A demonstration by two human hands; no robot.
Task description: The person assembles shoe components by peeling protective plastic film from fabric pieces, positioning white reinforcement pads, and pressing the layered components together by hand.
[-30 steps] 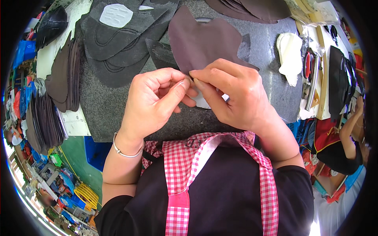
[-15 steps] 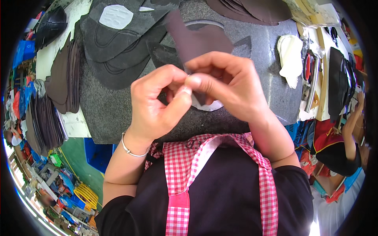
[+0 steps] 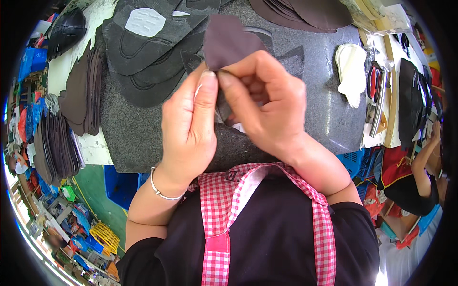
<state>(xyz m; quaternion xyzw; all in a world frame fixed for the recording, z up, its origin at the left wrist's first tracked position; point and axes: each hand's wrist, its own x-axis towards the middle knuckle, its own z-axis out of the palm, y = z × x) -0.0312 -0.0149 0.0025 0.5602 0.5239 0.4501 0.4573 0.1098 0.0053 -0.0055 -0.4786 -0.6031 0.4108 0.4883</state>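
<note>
A dark brown piece of leather-like material (image 3: 229,42) is held up over the grey work surface (image 3: 138,148). My left hand (image 3: 190,112) pinches its near edge between thumb and fingers. Close beside that grip, the thumb and forefinger of my right hand (image 3: 269,102) are pinched on the same edge. A thin white edge shows along my left thumb; I cannot tell what it belongs to. Beneath the hands, a black cut piece (image 3: 293,59) lies partly hidden. Overlapping black cut pieces (image 3: 138,90) lie to the left, with a white patch (image 3: 145,22) on top.
Stacks of dark brown pieces (image 3: 78,95) stand at the left edge, and more brown pieces (image 3: 310,12) lie at the far side. White cut pieces (image 3: 351,71) rest at the right, near a red-handled tool (image 3: 372,81). Another person's arm (image 3: 424,155) shows at the far right.
The brown piece has turned and shifted left, and now stands above my fingertips. My left hand has straightened its thumb along the edge; both hands have moved slightly left and away from me.
</note>
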